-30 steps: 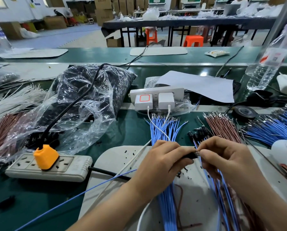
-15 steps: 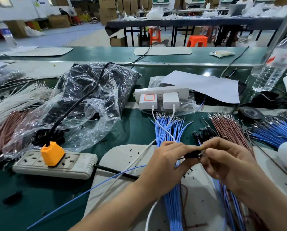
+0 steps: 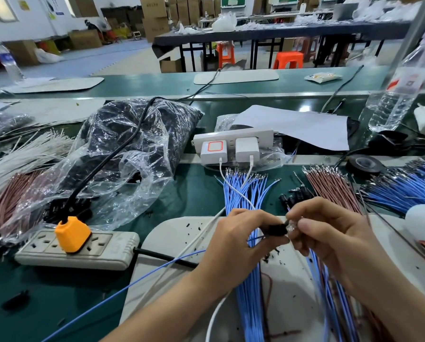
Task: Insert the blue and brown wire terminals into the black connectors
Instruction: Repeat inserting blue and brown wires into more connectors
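1. The left hand (image 3: 236,240) pinches a black connector (image 3: 278,229) between the thumb and curled fingers. The right hand (image 3: 330,243) pinches a shiny terminal (image 3: 291,228) with thumb and forefinger, right at the connector's mouth. Both grips look tight, and no finger is spread.
2. The two hands meet above the near white pad (image 3: 172,233), in the middle of the scene. I cannot tell if the wire in the right hand is blue or brown, because the fingers cover it.
3. First risk, in my view: the terminal enters tilted. It is thin metal, so a push at an angle can bend it or jam it in the cavity.
4. Second risk: it goes into the wrong cavity. The fingertips hide the mouth, so the work is probably done mostly by touch.
5. Third risk: it stops before it locks. It then looks inserted, but a light pull takes it out.
6. A loose wire (image 3: 125,290), blue, runs from the left hand toward the near left. If it is already seated, a snag on it could drag the connector sideways during the push.
7. Black crumbs (image 3: 272,257) lie on the pad just under the hands. One of them in a cavity could block the terminal.
8. The blue wires (image 3: 243,191) lie under the hands, and the brown wires (image 3: 330,186) lie to the far right, with spare connectors (image 3: 295,196) between them. A wrist can sweep them together.
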`<move>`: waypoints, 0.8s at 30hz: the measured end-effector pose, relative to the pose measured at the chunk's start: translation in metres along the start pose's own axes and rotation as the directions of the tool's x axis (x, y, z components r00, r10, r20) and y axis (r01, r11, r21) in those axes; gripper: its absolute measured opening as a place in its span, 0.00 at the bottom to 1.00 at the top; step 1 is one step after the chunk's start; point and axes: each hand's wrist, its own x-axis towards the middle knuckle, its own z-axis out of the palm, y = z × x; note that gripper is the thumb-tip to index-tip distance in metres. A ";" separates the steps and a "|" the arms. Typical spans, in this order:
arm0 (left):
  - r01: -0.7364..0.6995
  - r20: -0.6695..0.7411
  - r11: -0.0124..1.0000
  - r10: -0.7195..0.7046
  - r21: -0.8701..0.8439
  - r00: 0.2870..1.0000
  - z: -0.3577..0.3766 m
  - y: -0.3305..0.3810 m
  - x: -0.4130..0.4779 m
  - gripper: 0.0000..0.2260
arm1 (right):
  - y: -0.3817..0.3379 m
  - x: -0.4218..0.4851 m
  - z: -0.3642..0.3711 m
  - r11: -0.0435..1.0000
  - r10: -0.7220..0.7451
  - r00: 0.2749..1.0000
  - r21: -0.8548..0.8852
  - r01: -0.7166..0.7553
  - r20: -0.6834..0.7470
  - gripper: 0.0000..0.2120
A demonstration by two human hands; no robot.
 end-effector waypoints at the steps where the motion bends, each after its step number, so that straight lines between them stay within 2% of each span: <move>1: 0.005 0.001 1.000 -0.005 -0.001 1.000 0.000 0.000 0.000 0.09 | 0.000 0.000 0.000 1.000 -0.003 1.000 -0.010 0.003 -0.016 0.04; 5: 0.007 0.007 1.000 -0.007 0.018 1.000 0.001 0.000 0.000 0.09 | -0.003 -0.001 0.004 0.997 -0.006 0.999 -0.079 0.002 -0.051 0.05; 9: 0.043 0.004 0.999 -0.043 -0.010 0.999 0.000 -0.001 -0.001 0.10 | -0.008 -0.003 0.007 0.977 -0.072 0.995 -0.208 0.056 -0.070 0.06; 12: 0.052 0.005 0.999 -0.052 -0.008 0.999 0.000 -0.001 -0.001 0.10 | -0.007 -0.004 0.006 0.890 -0.168 0.983 -0.441 0.118 -0.077 0.15; 15: 0.039 0.003 0.999 -0.039 0.008 0.999 -0.001 -0.002 0.000 0.09 | -0.005 -0.004 0.007 0.790 -0.238 0.969 -0.593 0.158 -0.060 0.17; 18: 0.058 0.006 0.998 -0.058 0.005 0.998 -0.001 -0.002 0.000 0.09 | -0.006 -0.005 0.008 0.809 -0.215 0.975 -0.570 0.141 -0.064 0.15; 22: 0.103 0.025 0.994 -0.102 -0.028 0.994 -0.002 0.000 0.000 0.08 | -0.008 -0.003 0.004 0.920 -0.100 0.992 -0.387 0.065 -0.072 0.10; 24: 0.118 0.050 0.992 -0.116 -0.047 0.992 -0.002 0.002 0.000 0.08 | -0.008 -0.002 0.001 0.938 -0.045 0.995 -0.346 0.014 -0.084 0.09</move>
